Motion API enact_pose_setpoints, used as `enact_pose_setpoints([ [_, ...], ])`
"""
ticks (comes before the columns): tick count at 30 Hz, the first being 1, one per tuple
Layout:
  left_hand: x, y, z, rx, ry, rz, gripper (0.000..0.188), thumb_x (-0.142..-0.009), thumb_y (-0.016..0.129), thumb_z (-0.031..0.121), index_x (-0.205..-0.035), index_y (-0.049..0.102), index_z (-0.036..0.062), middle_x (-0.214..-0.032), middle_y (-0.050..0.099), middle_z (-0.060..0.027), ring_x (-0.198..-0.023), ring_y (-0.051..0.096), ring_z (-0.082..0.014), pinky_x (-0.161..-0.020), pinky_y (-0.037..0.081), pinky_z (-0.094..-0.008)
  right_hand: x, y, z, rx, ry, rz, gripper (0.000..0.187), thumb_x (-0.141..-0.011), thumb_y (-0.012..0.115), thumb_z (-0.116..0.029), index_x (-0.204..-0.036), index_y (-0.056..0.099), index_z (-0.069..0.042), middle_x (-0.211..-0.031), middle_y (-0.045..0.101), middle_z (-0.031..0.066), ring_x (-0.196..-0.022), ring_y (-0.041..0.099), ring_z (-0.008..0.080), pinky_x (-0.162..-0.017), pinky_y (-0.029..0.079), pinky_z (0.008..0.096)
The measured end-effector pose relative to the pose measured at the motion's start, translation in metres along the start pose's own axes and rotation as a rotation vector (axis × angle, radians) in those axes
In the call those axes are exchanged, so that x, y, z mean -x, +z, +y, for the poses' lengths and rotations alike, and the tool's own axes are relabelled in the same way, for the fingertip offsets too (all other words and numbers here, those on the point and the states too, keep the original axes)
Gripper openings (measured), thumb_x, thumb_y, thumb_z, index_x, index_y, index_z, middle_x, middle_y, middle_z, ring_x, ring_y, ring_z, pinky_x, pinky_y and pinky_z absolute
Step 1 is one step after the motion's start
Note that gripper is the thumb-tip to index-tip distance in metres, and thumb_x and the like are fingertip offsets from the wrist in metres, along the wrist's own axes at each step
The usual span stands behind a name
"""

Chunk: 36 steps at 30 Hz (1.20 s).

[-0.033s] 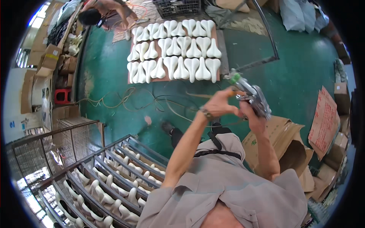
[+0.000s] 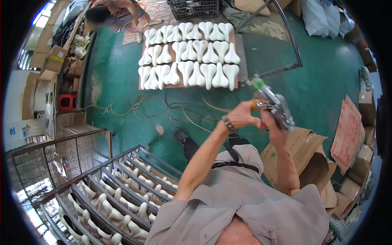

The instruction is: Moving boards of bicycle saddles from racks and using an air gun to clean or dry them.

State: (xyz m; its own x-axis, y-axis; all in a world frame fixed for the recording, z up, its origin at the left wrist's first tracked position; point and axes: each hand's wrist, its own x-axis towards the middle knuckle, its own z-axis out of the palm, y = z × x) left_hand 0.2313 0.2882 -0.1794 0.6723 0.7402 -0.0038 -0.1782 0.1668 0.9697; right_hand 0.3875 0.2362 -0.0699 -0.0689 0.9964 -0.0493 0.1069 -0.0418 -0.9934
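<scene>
My right hand (image 2: 274, 127) grips the handle of a silver metal spray gun (image 2: 278, 109) with a green band near one end. The gun points away from me, over the floor to the right of the saddle rows. My left hand (image 2: 241, 116) reaches to the gun's left side, its fingers curled at a small orange part and its thumb toward my right hand. Beyond my hands, several white bicycle-saddle-shaped pieces (image 2: 208, 73) lie in three rows on a brown board (image 2: 175, 86). Part of the gun's handle is hidden by my right hand.
Hoses (image 2: 139, 107) loop across the green floor. A metal rack (image 2: 143, 192) with more saddle pieces stands at my left. An opened cardboard box (image 2: 292, 143) is by my right arm. A black crate (image 2: 192, 9) and a crouching person (image 2: 118, 14) are at the far side.
Both hands and the spray gun have shifted slightly right and down in the view. The left fingers stay at the gun. The whole scene has shifted slightly with the camera.
</scene>
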Motion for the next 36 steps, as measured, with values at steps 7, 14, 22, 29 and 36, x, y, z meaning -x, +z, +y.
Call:
enact_pose_setpoints([
  [7, 0.123, -0.045, -0.037, 0.104, -0.207, -0.318, 0.051, -0.071, 0.098, 0.028, -0.108, 0.073, 0.0034, -0.075, 0.056, 0.0049, -0.074, 0.06, -0.0099, -0.07, 0.05, -0.0303, 0.02, 0.115, -0.042, -0.081, -0.242, 0.343, 0.041, -0.095, 0.055, -0.008, -0.134, 0.061, 0.005, -0.129, 0.065, 0.0168, -0.104, 0.068, 0.0212, -0.068, 0.063, 0.0326],
  [14, 0.345, -0.252, -0.124, -0.961, -0.463, -0.129, 0.045, -0.09, 0.074, 0.057, -0.097, 0.073, 0.0121, -0.09, 0.075, -0.0146, -0.087, 0.073, -0.0376, -0.074, 0.057, -0.0486, 0.037, 0.064, -0.134, -0.177, -0.31, 0.471, 0.057, -0.088, 0.052, -0.006, -0.144, 0.053, 0.003, -0.134, 0.063, 0.0164, -0.119, 0.063, 0.0202, -0.073, 0.053, 0.0236],
  [22, 0.641, -0.403, -0.137, -1.277, -1.235, 0.437, 0.043, -0.094, 0.063, 0.053, -0.101, 0.082, 0.0145, -0.105, 0.077, -0.0188, -0.099, 0.073, -0.0377, -0.085, 0.058, -0.0501, 0.016, -0.042, -0.168, -0.159, -0.336, 0.376, 0.06, -0.085, 0.051, 0.003, -0.144, 0.047, 0.009, -0.139, 0.06, 0.0206, -0.121, 0.06, 0.0192, -0.063, 0.044, 0.0217],
  [29, 0.632, -0.38, -0.099, -0.754, -0.931, 1.042, 0.056, -0.089, 0.068, 0.067, -0.089, 0.082, 0.0127, -0.083, 0.076, -0.0174, -0.082, 0.073, -0.0371, -0.071, 0.054, -0.0484, -0.038, 0.162, -0.107, 0.298, -0.209, 0.244, 0.037, -0.085, 0.055, 0.005, -0.121, 0.067, 0.002, -0.114, 0.073, 0.01, -0.068, 0.052, 0.007, -0.06, 0.042, 0.0225],
  [36, 0.67, -0.398, -0.133, -0.759, -1.115, 0.877, 0.054, -0.092, 0.067, 0.063, -0.097, 0.082, 0.0116, -0.089, 0.078, -0.017, -0.089, 0.074, -0.0386, -0.078, 0.057, -0.0488, -0.06, 0.353, -0.061, 0.397, 0.049, -0.447, 0.073, -0.081, 0.054, 0.013, -0.153, 0.052, -0.004, -0.128, 0.07, 0.0131, -0.098, 0.069, 0.018, -0.09, 0.056, 0.0331],
])
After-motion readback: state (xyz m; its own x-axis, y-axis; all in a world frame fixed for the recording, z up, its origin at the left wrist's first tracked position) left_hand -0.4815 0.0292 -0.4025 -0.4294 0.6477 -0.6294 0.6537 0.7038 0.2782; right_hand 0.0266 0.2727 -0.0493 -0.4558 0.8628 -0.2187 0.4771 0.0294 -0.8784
